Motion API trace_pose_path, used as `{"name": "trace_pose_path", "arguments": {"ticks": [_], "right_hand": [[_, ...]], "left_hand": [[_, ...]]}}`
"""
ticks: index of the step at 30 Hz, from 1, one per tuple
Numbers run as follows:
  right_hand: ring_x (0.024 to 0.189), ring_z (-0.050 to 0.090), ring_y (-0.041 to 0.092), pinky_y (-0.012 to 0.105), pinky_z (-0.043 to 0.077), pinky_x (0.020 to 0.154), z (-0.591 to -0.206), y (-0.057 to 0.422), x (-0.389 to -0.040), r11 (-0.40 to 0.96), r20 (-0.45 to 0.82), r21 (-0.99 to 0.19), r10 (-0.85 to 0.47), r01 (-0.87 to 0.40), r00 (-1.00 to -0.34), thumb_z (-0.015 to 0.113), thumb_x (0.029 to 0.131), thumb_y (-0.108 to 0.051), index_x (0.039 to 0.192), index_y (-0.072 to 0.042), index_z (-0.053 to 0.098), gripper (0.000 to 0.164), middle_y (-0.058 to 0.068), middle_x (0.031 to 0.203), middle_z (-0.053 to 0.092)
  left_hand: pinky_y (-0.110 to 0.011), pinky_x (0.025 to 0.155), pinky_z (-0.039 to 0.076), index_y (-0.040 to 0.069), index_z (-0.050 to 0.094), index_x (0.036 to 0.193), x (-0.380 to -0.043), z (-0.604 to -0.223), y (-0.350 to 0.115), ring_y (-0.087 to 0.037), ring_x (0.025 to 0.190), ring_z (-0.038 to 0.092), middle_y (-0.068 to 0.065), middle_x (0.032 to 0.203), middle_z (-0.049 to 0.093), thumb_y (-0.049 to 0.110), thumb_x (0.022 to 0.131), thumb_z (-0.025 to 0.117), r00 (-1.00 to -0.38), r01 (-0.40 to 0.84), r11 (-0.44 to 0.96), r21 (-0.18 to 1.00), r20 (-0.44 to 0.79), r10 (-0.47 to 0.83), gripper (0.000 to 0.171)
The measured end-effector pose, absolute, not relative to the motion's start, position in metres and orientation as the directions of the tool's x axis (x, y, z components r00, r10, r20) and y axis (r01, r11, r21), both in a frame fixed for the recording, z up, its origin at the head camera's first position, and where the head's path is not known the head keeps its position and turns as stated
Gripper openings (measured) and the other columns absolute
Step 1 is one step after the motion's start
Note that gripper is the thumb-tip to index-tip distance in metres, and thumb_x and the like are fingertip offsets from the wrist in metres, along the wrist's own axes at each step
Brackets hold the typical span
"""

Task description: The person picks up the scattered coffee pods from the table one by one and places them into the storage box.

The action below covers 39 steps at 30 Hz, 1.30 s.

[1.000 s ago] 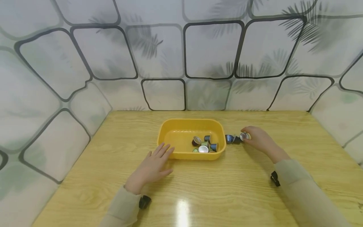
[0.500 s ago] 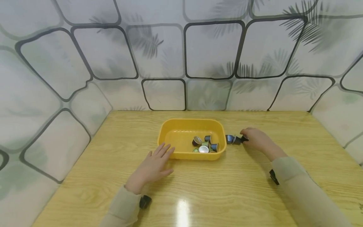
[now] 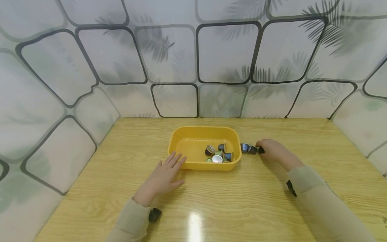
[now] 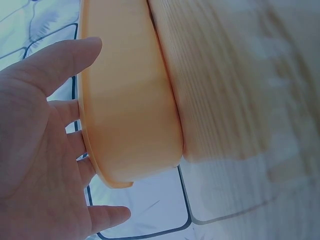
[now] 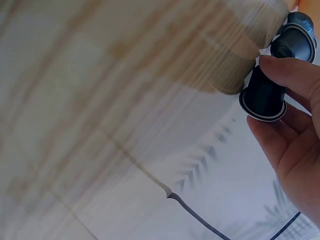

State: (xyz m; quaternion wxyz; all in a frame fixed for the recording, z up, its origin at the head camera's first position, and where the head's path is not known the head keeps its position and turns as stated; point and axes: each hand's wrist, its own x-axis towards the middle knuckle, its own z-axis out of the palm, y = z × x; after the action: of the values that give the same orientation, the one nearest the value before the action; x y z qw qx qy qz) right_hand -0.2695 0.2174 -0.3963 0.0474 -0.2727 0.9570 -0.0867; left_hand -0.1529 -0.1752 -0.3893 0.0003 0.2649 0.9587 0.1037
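Note:
At the right end of a short row of coffee capsules, my right hand (image 3: 276, 153) pinches a black coffee capsule (image 5: 262, 95) between thumb and fingers. Its rimmed lid end points away from the row in the right wrist view. A dark capsule (image 3: 252, 150) comes right beside it, then a blue capsule (image 3: 244, 148) close to the yellow plastic tray (image 3: 208, 166). My left hand (image 3: 160, 179) has its fingers spread at the tray's front left corner. In the left wrist view, those fingers lie at the tray's rim, and their tips are partly hidden behind it.
Several capsules lie loose inside the tray, among them one with a silver lid (image 3: 217, 159) and a blue one (image 3: 228, 157). The wooden table (image 3: 211, 201) reaches back to a patterned wall covering (image 3: 223, 53).
My right hand has turned the capsule, so its silver lid no longer faces the head camera, and brought it slightly lower at the row's end. The left hand stays put.

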Motion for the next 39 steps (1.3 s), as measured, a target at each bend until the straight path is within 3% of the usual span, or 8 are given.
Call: {"name": "trace_pose_path", "arguments": {"ticks": [12,22,29,39], "right_hand": [[0.091,0.055,0.037,0.048,0.044,0.076,-0.391,0.218,-0.265,0.843,-0.037,-0.238,-0.505,-0.483,-0.862,0.063,0.077,-0.002,0.105,0.008,0.057,0.031,0.021,0.098,0.059],[0.091,0.055,0.035,0.047,0.043,0.079,-0.373,0.211,-0.247,0.799,0.112,-0.275,-0.525,-0.535,-0.843,0.065,0.077,-0.004,0.111,0.009,0.054,0.038,0.022,0.103,0.058],[0.101,0.051,0.037,0.049,0.040,0.084,-0.367,0.200,-0.236,0.782,0.184,-0.314,-0.506,-0.538,-0.843,0.065,0.079,-0.009,0.117,0.006,0.052,0.042,0.023,0.112,0.054],[0.094,0.055,0.032,0.045,0.044,0.079,-0.364,0.181,-0.223,0.702,0.294,-0.357,-0.541,-0.616,-0.788,0.068,0.077,-0.007,0.111,0.005,0.056,0.038,0.019,0.105,0.059]], "left_hand": [[-0.060,0.095,0.020,0.011,0.025,0.141,-0.150,-0.386,-0.173,-0.027,0.132,0.008,-0.010,0.145,0.018,0.039,0.085,0.056,-0.867,0.493,0.848,0.197,0.032,0.497,0.070],[-0.061,0.094,0.021,0.009,0.025,0.140,-0.150,-0.385,-0.174,-0.030,0.132,0.010,-0.012,0.145,0.019,0.038,0.084,0.057,-0.862,0.503,0.840,0.205,0.044,0.505,0.071],[-0.062,0.093,0.021,0.009,0.025,0.140,-0.151,-0.386,-0.174,-0.030,0.132,0.009,-0.012,0.144,0.019,0.037,0.084,0.058,-0.857,0.511,0.833,0.213,0.058,0.511,0.071],[-0.062,0.093,0.021,0.009,0.025,0.140,-0.152,-0.388,-0.174,-0.029,0.132,0.008,-0.012,0.145,0.018,0.038,0.084,0.058,-0.859,0.508,0.835,0.211,0.053,0.510,0.072]]}}
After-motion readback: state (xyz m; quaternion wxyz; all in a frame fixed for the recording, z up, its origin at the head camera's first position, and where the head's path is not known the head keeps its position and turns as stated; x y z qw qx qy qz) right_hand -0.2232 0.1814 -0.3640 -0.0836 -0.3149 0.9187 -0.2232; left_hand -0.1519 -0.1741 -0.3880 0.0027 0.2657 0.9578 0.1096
